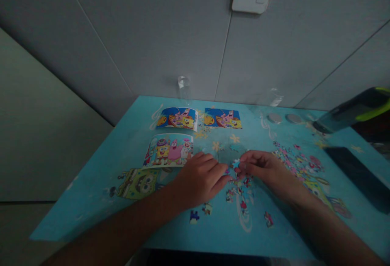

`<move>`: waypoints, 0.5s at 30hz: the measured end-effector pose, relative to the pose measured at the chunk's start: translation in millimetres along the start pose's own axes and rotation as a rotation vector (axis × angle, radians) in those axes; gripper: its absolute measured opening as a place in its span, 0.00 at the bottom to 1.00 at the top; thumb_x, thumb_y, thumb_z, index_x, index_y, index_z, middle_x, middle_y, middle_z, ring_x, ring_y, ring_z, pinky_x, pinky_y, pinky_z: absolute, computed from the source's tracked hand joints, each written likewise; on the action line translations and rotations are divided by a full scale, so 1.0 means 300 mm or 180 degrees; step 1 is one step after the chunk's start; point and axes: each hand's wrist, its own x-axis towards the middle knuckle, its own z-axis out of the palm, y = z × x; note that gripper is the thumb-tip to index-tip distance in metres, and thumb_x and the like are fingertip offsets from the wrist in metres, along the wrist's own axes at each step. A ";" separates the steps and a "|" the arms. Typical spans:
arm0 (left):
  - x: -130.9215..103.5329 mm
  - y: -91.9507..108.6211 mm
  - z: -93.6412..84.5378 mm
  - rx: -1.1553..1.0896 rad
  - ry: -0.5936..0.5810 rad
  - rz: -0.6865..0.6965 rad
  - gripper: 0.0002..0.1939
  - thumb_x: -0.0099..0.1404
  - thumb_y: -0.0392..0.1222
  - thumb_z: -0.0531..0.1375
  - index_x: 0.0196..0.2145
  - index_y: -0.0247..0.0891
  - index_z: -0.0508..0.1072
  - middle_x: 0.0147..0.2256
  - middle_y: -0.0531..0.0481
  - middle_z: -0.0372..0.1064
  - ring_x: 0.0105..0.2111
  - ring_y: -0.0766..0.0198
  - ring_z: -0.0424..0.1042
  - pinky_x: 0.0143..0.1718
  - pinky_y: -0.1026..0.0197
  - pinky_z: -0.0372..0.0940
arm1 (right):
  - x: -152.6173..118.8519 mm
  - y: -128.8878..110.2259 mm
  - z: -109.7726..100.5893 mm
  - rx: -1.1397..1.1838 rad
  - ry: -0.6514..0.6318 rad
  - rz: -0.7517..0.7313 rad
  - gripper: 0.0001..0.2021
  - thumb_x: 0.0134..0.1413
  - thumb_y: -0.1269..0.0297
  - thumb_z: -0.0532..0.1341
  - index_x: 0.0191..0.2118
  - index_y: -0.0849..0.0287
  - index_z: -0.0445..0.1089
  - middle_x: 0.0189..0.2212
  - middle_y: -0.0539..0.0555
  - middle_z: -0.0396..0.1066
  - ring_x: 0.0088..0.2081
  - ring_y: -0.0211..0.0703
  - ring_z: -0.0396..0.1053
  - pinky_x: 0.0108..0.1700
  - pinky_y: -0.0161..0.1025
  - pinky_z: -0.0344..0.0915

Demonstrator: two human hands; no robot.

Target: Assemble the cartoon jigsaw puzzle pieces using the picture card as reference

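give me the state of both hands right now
Left hand: partly curled; whether it holds anything cannot be told.
Right hand: closed on a light blue puzzle piece.

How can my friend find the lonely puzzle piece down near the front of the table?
Find the blue table and look toward its near edge. Below the right hand, right of the middle heap of pieces, is one reddish puzzle piece. Unlike the heaped ones, it lies alone.
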 end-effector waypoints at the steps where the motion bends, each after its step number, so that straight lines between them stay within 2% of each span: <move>1: -0.001 0.001 0.003 -0.0086 -0.0008 -0.0060 0.11 0.75 0.46 0.56 0.42 0.37 0.74 0.30 0.51 0.70 0.34 0.59 0.68 0.36 0.55 0.59 | -0.001 0.003 0.006 0.0057 -0.0067 0.0011 0.10 0.56 0.57 0.71 0.37 0.57 0.76 0.28 0.51 0.78 0.31 0.38 0.75 0.38 0.36 0.70; 3: -0.004 0.003 0.009 -0.0273 -0.0023 -0.0164 0.11 0.75 0.47 0.56 0.41 0.36 0.73 0.31 0.50 0.70 0.34 0.60 0.69 0.37 0.56 0.59 | -0.004 0.009 0.018 0.0147 -0.0185 0.0017 0.09 0.57 0.58 0.70 0.38 0.57 0.75 0.29 0.51 0.79 0.31 0.38 0.75 0.38 0.35 0.69; 7: -0.004 0.007 0.017 -0.0829 0.0041 -0.0418 0.07 0.75 0.41 0.56 0.41 0.37 0.73 0.32 0.51 0.71 0.35 0.63 0.70 0.39 0.58 0.61 | -0.009 0.012 0.041 0.0294 -0.0328 -0.0021 0.09 0.57 0.58 0.70 0.38 0.57 0.75 0.31 0.51 0.79 0.33 0.37 0.75 0.39 0.34 0.69; 11: 0.003 0.012 0.012 -0.1616 0.0155 -0.0886 0.05 0.74 0.38 0.57 0.42 0.38 0.73 0.34 0.53 0.73 0.36 0.67 0.72 0.41 0.62 0.63 | -0.016 0.019 0.060 0.0145 -0.0360 -0.0038 0.09 0.58 0.58 0.70 0.38 0.57 0.76 0.31 0.51 0.78 0.32 0.36 0.73 0.38 0.35 0.67; 15: 0.010 0.014 0.005 -0.1894 0.0112 -0.1145 0.05 0.74 0.38 0.57 0.41 0.38 0.74 0.34 0.54 0.72 0.36 0.69 0.71 0.40 0.64 0.62 | -0.025 0.035 0.080 -0.0073 -0.0368 -0.0099 0.10 0.59 0.56 0.69 0.36 0.57 0.76 0.30 0.49 0.75 0.32 0.36 0.70 0.37 0.36 0.66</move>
